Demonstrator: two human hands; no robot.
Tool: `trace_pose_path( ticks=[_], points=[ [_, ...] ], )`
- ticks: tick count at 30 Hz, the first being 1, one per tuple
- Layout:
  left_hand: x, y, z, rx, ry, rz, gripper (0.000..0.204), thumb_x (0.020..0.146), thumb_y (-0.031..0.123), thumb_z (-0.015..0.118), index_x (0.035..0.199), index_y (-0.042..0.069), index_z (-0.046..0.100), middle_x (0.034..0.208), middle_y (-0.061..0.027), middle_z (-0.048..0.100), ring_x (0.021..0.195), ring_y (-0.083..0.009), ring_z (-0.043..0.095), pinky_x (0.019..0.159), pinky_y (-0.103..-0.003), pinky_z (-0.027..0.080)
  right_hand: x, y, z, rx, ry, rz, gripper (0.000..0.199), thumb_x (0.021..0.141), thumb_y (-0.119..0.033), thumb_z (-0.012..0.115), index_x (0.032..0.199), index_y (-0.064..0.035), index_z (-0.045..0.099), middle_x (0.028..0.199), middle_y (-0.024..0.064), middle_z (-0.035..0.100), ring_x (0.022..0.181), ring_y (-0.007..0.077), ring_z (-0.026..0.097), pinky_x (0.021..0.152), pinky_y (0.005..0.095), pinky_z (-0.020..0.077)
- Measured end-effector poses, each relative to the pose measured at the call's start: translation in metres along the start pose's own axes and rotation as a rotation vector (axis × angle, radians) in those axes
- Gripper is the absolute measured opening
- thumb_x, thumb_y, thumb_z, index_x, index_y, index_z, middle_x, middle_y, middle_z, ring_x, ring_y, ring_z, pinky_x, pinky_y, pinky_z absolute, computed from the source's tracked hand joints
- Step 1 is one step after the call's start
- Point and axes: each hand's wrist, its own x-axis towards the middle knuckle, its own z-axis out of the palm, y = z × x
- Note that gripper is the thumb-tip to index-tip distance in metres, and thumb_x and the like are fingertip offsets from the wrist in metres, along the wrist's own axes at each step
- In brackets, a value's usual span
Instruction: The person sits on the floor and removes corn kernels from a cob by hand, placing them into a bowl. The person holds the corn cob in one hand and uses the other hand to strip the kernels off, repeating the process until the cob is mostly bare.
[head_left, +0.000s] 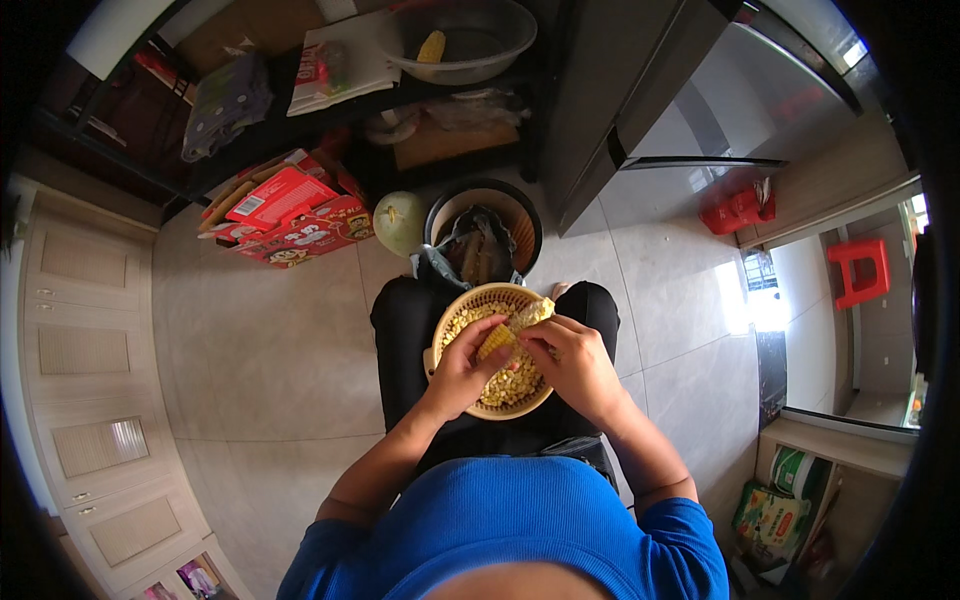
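A yellow corn cob [510, 331] lies across a round woven basket [470, 297] that rests on my lap. Both hands grip the cob over the basket. My left hand [462, 372] holds its near, still-kernelled end. Around the far, partly stripped end my right hand [572, 365] is closed, thumb pressed on the kernels. Loose yellow kernels [512, 385] fill the basket under the hands.
A black bin [483, 236] with husks in a bag stands on the tiled floor beyond my knees, a pale green melon [399, 222] beside it. Red cartons [290, 212] lie at left. A clear bowl [462, 40] with a cob sits on a dark shelf. Red stool [860, 268] at right.
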Motion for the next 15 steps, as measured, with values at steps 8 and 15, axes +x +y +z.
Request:
trace_pose_path(
  ticks=[8, 15],
  points=[
    [-0.008, 0.006, 0.012, 0.303, 0.052, 0.150, 0.036, 0.089, 0.003, 0.056, 0.122, -0.004, 0.044, 0.106, -0.0101, 0.058, 0.083, -0.0106, 0.060, 0.074, -0.024, 0.050, 0.000, 0.002, -0.006, -0.004, -0.021, -0.081, 0.011, 0.076, -0.002, 0.064, 0.087, -0.0005, 0.062, 0.080, 0.0133, 0.060, 0.068, 0.0270, 0.062, 0.064, 0.0324, 0.0511],
    [-0.005, 0.006, 0.008, 0.086, 0.037, 0.064, 0.036, 0.090, 0.005, 0.054, 0.123, -0.002, 0.042, 0.114, -0.0102, 0.053, 0.100, -0.0115, 0.053, 0.084, -0.023, 0.046, 0.002, 0.000, -0.004, 0.081, 0.019, 0.001, 0.014, 0.074, -0.002, 0.064, 0.087, 0.0008, 0.060, 0.077, 0.0116, 0.058, 0.069, 0.0232, 0.063, 0.062, 0.0294, 0.0516]
  ],
)
